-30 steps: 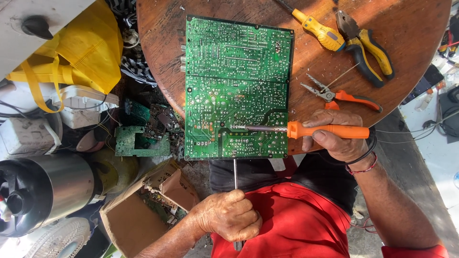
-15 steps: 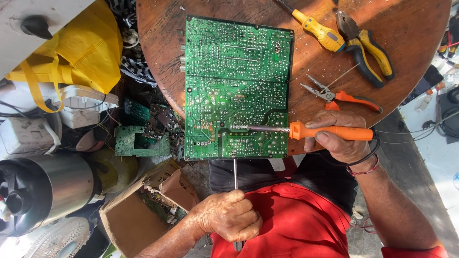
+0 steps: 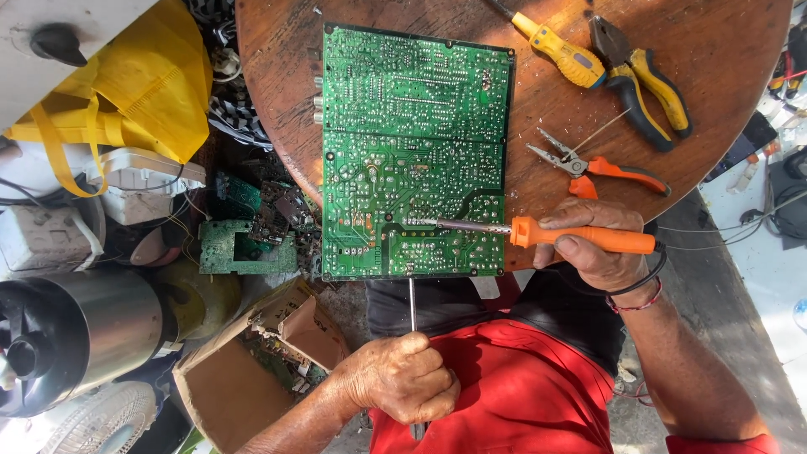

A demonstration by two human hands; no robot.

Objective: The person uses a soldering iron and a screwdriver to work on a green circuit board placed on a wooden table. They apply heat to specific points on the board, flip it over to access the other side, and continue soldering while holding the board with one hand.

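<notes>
A person in a red shirt works over a large green circuit board (image 3: 416, 151) lying solder side up on a round wooden table (image 3: 723, 76). The right hand (image 3: 593, 244) is closed around the orange handle of a soldering iron (image 3: 546, 234), fingers wrapped over the top and thumb beneath, with the iron's metal shaft reaching leftward from the hand so that its tip rests on the board's lower part. The left hand (image 3: 403, 378), low and nearer the body, is clenched in a fist around a thin metal rod (image 3: 412, 307) that rises straight up from the knuckles to the board's near edge (whether the rod's end touches the board cannot be told).

Beyond the right hand, farther across the table, lie small orange-handled needle-nose pliers (image 3: 601, 164), just above the knuckles, then yellow-and-black pliers (image 3: 643, 80) and a yellow-handled screwdriver (image 3: 559, 49), well apart from the hand. To the left of the left hand, off the table, an open cardboard box (image 3: 252, 370) holds scrap parts; past it are a smaller green board (image 3: 244, 248), a steel canister (image 3: 80, 340) and a yellow bag (image 3: 134, 84).
</notes>
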